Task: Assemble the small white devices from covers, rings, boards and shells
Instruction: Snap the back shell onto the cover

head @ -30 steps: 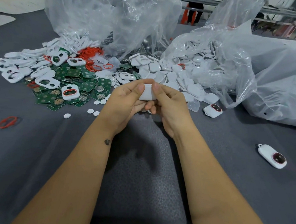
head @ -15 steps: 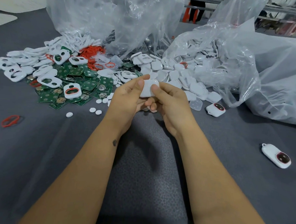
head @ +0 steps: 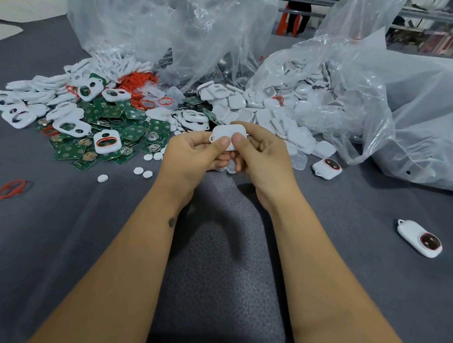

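1. Head view, the hands: the white device [head: 229,135] is held above the grey tabletop [head: 56,240], just in front of the parts heap. The left hand [head: 192,153] and the right hand [head: 263,157] both curl round it, each thumb pressed on its near face, with the other fingers [head: 249,130] wrapped behind. Neither hand is spread; both grip this one piece.

2. Head view, how it will likely handle: it looks like light, rigid moulded plastic with a smooth, rather slippery skin. A small loop sticks out at its left corner and seems the weakest spot. Squeezing evenly along the edges, not on the loop, seems the best way to snap the halves together. Whether the seam is fully closed cannot be told.

3. Head view, the supply: green boards [head: 111,135], white covers [head: 69,127] and orange rings [head: 138,81] lie heaped to the left, white shells [head: 266,112] spill from a clear plastic bag [head: 357,99] to the right. The rings look soft and floppy; the boards look thin and stiff, so edge handling should suit them.

4. Head view, finished pieces: two assembled devices [head: 419,237] lie well apart on the right.
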{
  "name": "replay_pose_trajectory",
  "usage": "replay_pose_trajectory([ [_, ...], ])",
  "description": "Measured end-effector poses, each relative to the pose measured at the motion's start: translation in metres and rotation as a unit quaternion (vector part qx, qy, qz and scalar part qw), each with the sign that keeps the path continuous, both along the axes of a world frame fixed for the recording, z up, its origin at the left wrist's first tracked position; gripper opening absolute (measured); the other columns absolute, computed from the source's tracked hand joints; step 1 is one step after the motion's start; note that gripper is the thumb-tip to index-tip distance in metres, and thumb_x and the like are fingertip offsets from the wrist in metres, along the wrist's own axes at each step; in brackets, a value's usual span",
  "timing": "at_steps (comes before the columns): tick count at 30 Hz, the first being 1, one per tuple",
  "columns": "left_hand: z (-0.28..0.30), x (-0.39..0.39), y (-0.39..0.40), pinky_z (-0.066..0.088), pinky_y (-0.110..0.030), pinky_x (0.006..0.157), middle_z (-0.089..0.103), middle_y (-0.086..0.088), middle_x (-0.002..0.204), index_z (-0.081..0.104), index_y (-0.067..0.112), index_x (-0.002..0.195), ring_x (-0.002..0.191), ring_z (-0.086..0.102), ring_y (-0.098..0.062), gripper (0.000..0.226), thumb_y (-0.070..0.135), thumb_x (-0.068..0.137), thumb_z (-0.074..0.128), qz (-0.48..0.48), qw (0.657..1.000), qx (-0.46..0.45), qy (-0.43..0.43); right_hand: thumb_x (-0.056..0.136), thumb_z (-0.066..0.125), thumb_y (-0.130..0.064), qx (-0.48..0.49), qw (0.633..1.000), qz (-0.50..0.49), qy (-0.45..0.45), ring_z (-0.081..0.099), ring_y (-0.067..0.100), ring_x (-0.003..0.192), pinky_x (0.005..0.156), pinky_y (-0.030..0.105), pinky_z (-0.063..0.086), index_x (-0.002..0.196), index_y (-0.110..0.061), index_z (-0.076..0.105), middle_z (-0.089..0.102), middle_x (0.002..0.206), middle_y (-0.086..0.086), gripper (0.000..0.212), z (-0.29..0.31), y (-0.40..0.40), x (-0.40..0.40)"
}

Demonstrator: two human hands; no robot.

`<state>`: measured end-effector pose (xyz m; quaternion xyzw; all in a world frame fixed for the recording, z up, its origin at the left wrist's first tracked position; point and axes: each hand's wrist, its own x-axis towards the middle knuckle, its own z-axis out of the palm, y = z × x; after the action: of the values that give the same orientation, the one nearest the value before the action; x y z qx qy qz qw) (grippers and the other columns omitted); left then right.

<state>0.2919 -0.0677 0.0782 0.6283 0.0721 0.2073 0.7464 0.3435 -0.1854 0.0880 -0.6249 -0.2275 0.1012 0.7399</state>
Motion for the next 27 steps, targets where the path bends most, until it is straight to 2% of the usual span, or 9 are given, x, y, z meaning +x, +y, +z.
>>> replay_pose_trajectory([
  [5,0.001,-0.001,0.0,0.053,-0.014,0.061,0.072,0.001,0.065,0.067,0.005,0.092,0.059,0.066,-0.004,0.006,0.005,0.092,0.061,-0.005,1.0,0.003,0.001,0.095,0.055,-0.001,0.011,0.999,-0.036,-0.021,0.044,0.01,0.042,0.046,0.022,0.042,0.097,-0.014,0.066,0.057,0.068,0.014,0.017,0.001,0.002,-0.003],
  [8,0.002,-0.002,0.0,0.053,-0.014,0.061,0.072,0.0,0.066,0.067,0.003,0.093,0.062,0.067,-0.005,0.007,0.007,0.092,0.061,-0.005,1.0,-0.012,0.005,0.096,0.055,-0.006,0.002,0.999,-0.03,-0.024,0.047,0.008,0.043,0.043,0.018,0.039,0.108,-0.01,0.066,0.054,0.059,0.009,0.017,0.0,0.003,-0.003],
  [11,0.006,-0.002,0.001,0.051,-0.014,0.058,0.068,0.001,0.065,0.066,0.006,0.099,0.056,0.061,-0.003,0.01,0.009,0.095,0.057,-0.007,0.999,-0.049,0.008,0.103,0.043,-0.015,0.038,0.998,0.015,0.05,0.05,0.012,0.044,0.041,0.021,0.037,0.115,-0.012,0.063,0.056,0.058,0.006,0.023,0.003,0.002,-0.002],
  [14,0.01,-0.001,0.003,0.049,-0.014,0.051,0.065,0.002,0.059,0.064,0.015,0.104,0.05,0.057,-0.003,0.012,0.012,0.097,0.054,-0.004,0.993,-0.114,0.02,0.096,0.039,-0.002,0.072,0.991,0.065,0.094,0.05,0.018,0.045,0.041,0.023,0.035,0.114,-0.021,0.063,0.057,0.064,0.009,0.036,0.007,-0.001,0.0],
  [16,0.011,-0.001,0.003,0.047,-0.013,0.048,0.063,0.004,0.056,0.066,0.013,0.099,0.047,0.054,-0.002,0.015,0.014,0.099,0.051,-0.016,0.993,-0.117,0.026,0.087,0.044,0.008,0.048,0.995,0.068,0.058,0.048,0.018,0.048,0.042,0.023,0.036,0.115,-0.022,0.064,0.056,0.066,0.01,0.045,0.006,-0.003,-0.001],
  [18,0.01,-0.001,0.002,0.044,-0.012,0.046,0.059,0.006,0.052,0.068,0.01,0.093,0.045,0.051,-0.001,0.019,0.017,0.099,0.052,-0.022,0.993,-0.108,0.031,0.087,0.051,0.009,0.013,0.999,0.048,0.002,0.047,0.016,0.049,0.043,0.022,0.037,0.115,-0.017,0.065,0.051,0.064,0.009,0.04,0.006,-0.003,-0.003],
  [23,0.009,0.0,0.0,0.034,-0.017,0.041,0.05,0.002,0.05,0.066,0.016,0.088,0.042,0.043,-0.006,0.026,0.031,0.1,0.049,-0.016,0.994,-0.101,0.041,0.088,0.064,0.001,0.005,0.999,-0.018,-0.045,0.039,0.009,0.047,0.046,0.017,0.036,0.104,-0.012,0.07,0.04,0.064,0.014,0.022,0.006,-0.002,-0.005],
  [26,0.007,-0.001,0.0,0.033,-0.017,0.044,0.048,0.004,0.053,0.069,0.02,0.092,0.046,0.04,-0.006,0.019,0.027,0.099,0.052,-0.025,0.998,-0.065,0.008,0.085,0.07,-0.005,0.0,0.996,-0.053,-0.069,0.033,0.009,0.054,0.054,0.02,0.034,0.099,-0.019,0.073,0.034,0.062,0.008,0.02,0.005,-0.003,-0.004],
  [27,0.007,-0.002,-0.001,0.032,-0.017,0.044,0.047,0.005,0.053,0.069,0.02,0.093,0.047,0.039,-0.006,0.019,0.025,0.099,0.052,-0.025,0.998,-0.051,-0.003,0.083,0.072,-0.006,-0.006,0.995,-0.067,-0.08,0.036,0.01,0.058,0.058,0.023,0.037,0.098,-0.02,0.074,0.039,0.065,0.008,0.02,0.005,-0.003,-0.003],
])
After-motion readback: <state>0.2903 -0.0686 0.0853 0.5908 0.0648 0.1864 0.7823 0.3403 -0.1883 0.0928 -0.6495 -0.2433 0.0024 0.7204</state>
